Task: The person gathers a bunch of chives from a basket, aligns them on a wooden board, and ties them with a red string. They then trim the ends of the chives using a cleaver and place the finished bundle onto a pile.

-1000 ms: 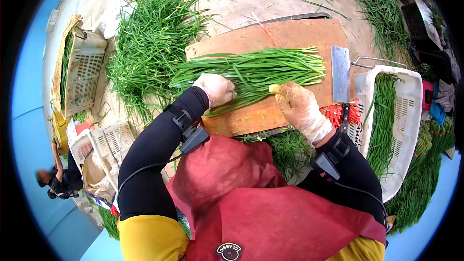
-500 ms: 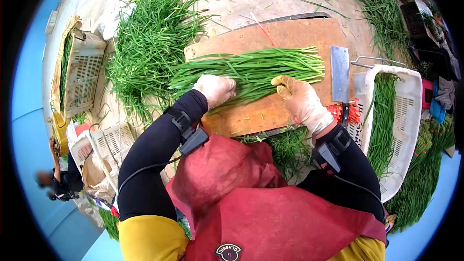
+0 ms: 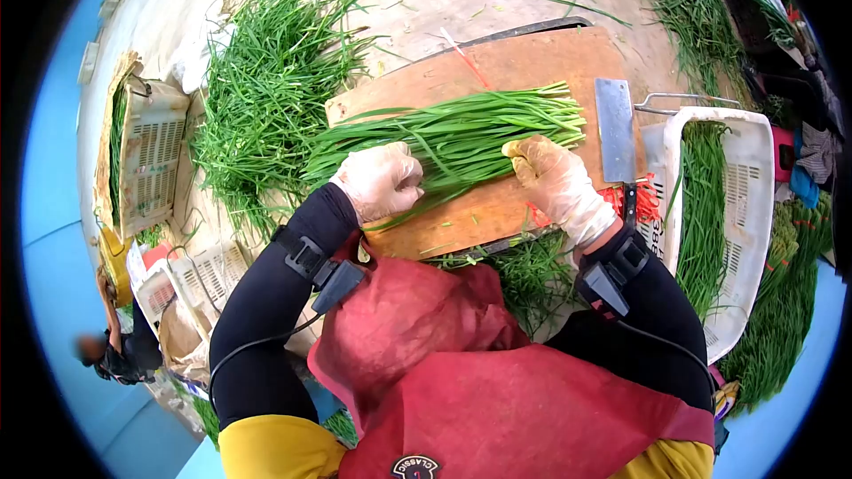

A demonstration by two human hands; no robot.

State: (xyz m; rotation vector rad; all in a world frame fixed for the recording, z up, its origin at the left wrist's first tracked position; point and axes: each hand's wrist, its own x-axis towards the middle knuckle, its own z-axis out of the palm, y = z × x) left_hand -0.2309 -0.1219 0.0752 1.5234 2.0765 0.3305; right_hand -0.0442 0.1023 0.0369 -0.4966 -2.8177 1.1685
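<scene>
A bundle of long green garlic chives [image 3: 479, 129] lies across a wooden board [image 3: 479, 222], cut ends to the right. My left hand [image 3: 382, 182], in a pale glove, is closed at the bundle's near left side, with blurred blades by its fingers. My right hand [image 3: 555, 186], gloved with yellow-stained fingertips, has its fingers curled together at the near right edge of the bundle; whatever is between them is hidden. A cleaver [image 3: 615, 129] with a black handle lies flat at the board's right end.
Loose chives [image 3: 266, 89] are heaped on the floor left of the board. A white crate [image 3: 737, 239] of chives stands at the right, near red ties [image 3: 648, 200]. More crates [image 3: 153, 151] stand at the left, where another person [image 3: 124, 341] is partly visible.
My left hand has moved left and slightly toward me, turning its closed fingers. My right hand's fingers have curled in more. The whole view has shifted a little.
</scene>
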